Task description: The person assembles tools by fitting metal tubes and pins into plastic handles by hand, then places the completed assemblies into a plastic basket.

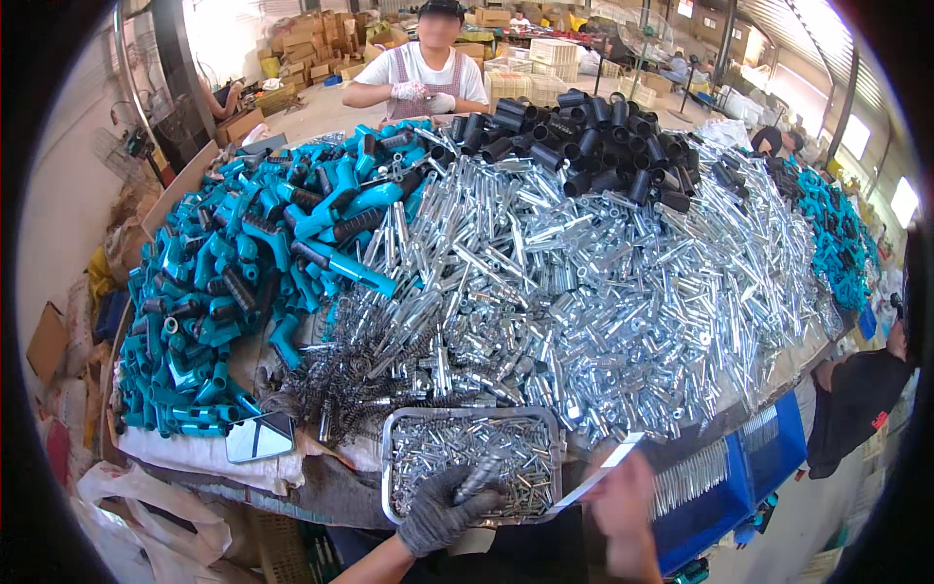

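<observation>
My left hand [440,518], in a grey knitted glove, is closed around a silvery metal cylindrical part [481,475], which tilts up over a clear plastic tray [389,457]. Small metal pins fill that tray. Just right of the tray is my bare right hand [625,496], smeared by motion, with a long flat pale strip [592,479] at its fingers. The strip slants from the tray's near right corner up to the right. Beyond the tray, dark coil springs [336,384] lie beside a broad heap of shiny metal parts [603,311].
Teal plastic handles [209,263] are piled at left, black cylinders [593,136] at the back. A phone [260,438] lies by the front edge. Blue bins [773,438] with metal rods stand at right. Across the table is a person in an apron [423,73]; another person's arm [861,380] is at right.
</observation>
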`<state>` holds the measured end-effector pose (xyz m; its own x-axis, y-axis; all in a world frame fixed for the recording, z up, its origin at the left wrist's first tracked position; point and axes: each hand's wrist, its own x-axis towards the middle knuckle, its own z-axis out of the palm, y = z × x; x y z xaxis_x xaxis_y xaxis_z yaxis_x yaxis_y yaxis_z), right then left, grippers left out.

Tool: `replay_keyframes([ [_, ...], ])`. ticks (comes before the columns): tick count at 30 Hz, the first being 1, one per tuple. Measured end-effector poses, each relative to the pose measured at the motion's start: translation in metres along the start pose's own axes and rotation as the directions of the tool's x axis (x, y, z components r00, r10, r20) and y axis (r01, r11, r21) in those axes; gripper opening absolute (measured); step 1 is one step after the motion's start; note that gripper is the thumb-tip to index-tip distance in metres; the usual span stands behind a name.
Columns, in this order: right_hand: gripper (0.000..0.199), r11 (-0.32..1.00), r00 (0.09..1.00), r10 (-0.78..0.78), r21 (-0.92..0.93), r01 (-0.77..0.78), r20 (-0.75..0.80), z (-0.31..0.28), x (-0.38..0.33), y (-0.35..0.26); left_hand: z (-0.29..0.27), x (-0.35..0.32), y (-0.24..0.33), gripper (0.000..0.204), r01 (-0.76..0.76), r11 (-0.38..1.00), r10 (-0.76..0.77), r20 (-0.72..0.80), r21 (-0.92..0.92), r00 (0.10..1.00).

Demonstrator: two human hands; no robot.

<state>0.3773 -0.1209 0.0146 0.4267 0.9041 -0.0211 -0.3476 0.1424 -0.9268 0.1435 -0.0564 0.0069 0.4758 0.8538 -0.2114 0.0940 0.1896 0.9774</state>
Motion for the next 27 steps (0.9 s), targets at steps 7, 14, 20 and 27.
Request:
replay_keyframes([
  [7,0.016,0.985,0.906,0.156,0.006,-0.173,0.394,0.066,-0.003,0.049,-0.006,-0.014,0.000,0.028,0.008,1.000,-0.006,-0.080,0.014,0.997],
  [14,0.028,0.983,0.899,0.181,-0.050,-0.176,0.399,0.086,-0.005,0.029,-0.022,-0.033,0.022,0.022,-0.047,0.970,0.079,-0.125,0.239,0.989],
  [20,0.024,0.974,0.912,0.189,-0.189,-0.127,0.363,0.093,-0.003,0.023,-0.026,-0.035,0.022,0.025,-0.023,0.970,0.062,-0.153,0.243,0.986],
  [27,0.013,0.994,0.993,-0.113,-0.005,0.113,0.024,0.063,0.027,0.001,-0.056,-0.050,0.020,0.022,-0.007,0.999,0.002,-0.136,-0.034,0.991],
])
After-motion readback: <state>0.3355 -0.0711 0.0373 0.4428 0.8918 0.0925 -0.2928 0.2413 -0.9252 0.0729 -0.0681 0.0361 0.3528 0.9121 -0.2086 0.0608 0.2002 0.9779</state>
